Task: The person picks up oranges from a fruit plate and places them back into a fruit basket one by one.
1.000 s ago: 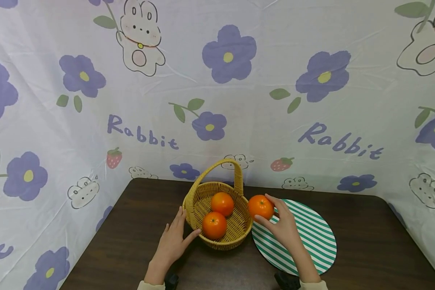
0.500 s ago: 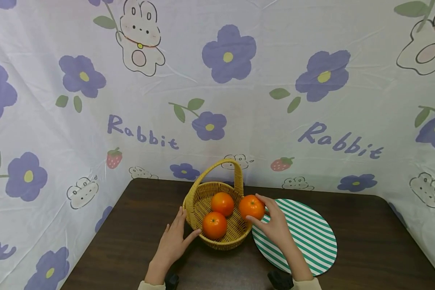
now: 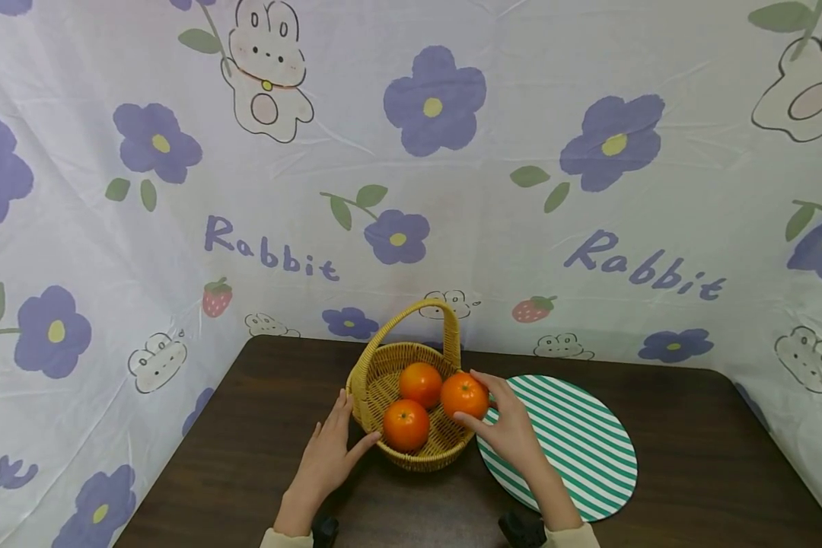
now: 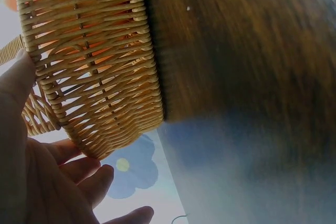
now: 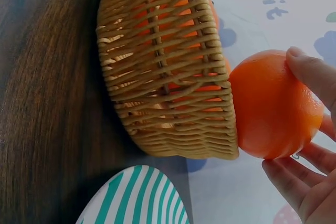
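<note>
A yellow wicker basket with an arched handle stands on the dark table, holding two oranges, the nearer orange and the farther orange. My right hand grips a third orange between thumb and fingers over the basket's right rim. In the right wrist view this gripped orange is right at the rim, its side level with the basket's top edge. My left hand rests against the basket's left side, fingers spread. The left wrist view has its thumb at the rim and fingertips along the wicker wall.
An oval mat with green and white stripes lies right of the basket, partly under my right forearm. Behind the dark wooden table hangs a white cloth printed with purple flowers and rabbits.
My right hand has carried its orange leftward, from above the mat's left edge to over the basket's right rim. The left hand and the basket have stayed in place.
</note>
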`<action>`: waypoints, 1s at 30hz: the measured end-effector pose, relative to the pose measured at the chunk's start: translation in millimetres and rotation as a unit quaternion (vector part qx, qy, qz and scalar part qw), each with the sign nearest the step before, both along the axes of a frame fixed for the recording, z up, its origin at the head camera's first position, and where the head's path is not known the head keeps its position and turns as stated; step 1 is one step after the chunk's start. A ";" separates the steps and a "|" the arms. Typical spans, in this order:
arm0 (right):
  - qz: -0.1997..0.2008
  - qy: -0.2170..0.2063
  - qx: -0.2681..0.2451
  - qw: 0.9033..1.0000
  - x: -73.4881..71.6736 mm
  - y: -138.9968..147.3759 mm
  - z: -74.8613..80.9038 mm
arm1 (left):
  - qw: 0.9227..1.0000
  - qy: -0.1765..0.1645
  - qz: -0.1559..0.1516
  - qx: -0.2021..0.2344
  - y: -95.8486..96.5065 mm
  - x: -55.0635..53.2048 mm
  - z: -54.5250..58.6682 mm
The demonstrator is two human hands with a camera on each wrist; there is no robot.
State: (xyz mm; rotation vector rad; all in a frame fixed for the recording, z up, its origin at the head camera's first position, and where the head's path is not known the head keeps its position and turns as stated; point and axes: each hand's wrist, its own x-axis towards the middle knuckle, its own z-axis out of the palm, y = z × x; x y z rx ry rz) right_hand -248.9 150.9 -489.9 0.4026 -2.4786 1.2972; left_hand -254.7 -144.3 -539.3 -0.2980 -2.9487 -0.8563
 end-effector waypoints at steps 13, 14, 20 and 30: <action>0.008 -0.018 0.020 1.000 -3.2 -9.8 -5.2 | 1.000 0.001 0.001 0.007 0.1 0.5 -0.3; 0.010 -0.018 0.022 1.000 -3.0 -10.5 -5.3 | 1.000 0.000 0.001 0.007 0.3 0.7 -0.4; 0.010 -0.013 0.045 0.999 -4.6 -13.4 -9.3 | 1.000 -0.004 0.002 0.006 0.9 1.0 1.0; -0.002 -0.018 0.079 0.997 -7.5 -18.9 -16.6 | 1.000 -0.003 0.002 0.003 0.9 0.1 0.2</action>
